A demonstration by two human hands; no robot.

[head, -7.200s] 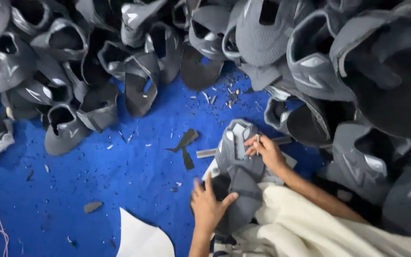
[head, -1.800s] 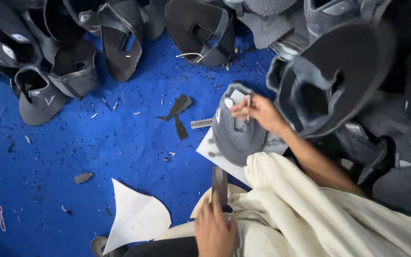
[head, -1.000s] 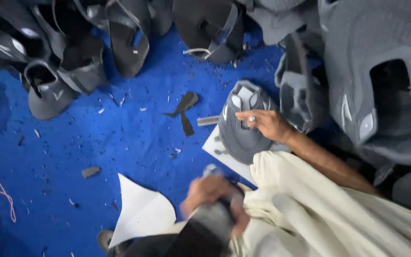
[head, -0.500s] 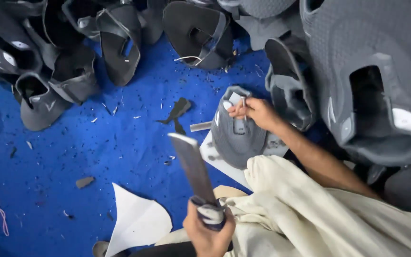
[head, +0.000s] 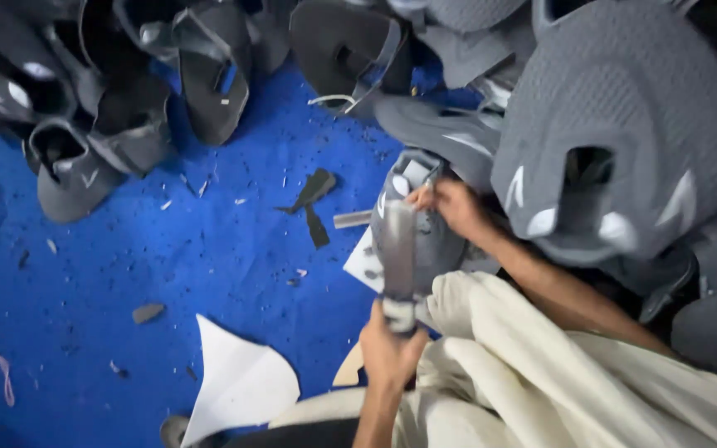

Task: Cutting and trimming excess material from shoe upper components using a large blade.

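The left hand (head: 389, 353) is clenched around the handle of a flat grey blade tool (head: 399, 253), which points away from the person and lies over a grey shoe upper (head: 412, 220). The right hand (head: 456, 207) grips the far edge of this same upper with the fingers pinched on it, so the piece is kept in place on the blue floor cover (head: 126, 274), in the middle of the view, just left of a cream cloth (head: 533, 373) over the person's lap. It seems to me that the step in hand is trimming or scraping of the upper, because the blade rests on its surface; whether the edge already cuts into the material, I cannot tell. The next move would call for a steady grip of the right hand and for fingers kept away from the line of the blade. Near the upper lie a white paper piece (head: 238, 382), small dark offcuts (head: 313, 199) and many crumbs. Farther, a pile of grey shoe uppers (head: 151, 91) fills the far side, and one large knitted upper (head: 624, 124) stands very near the camera at the right.
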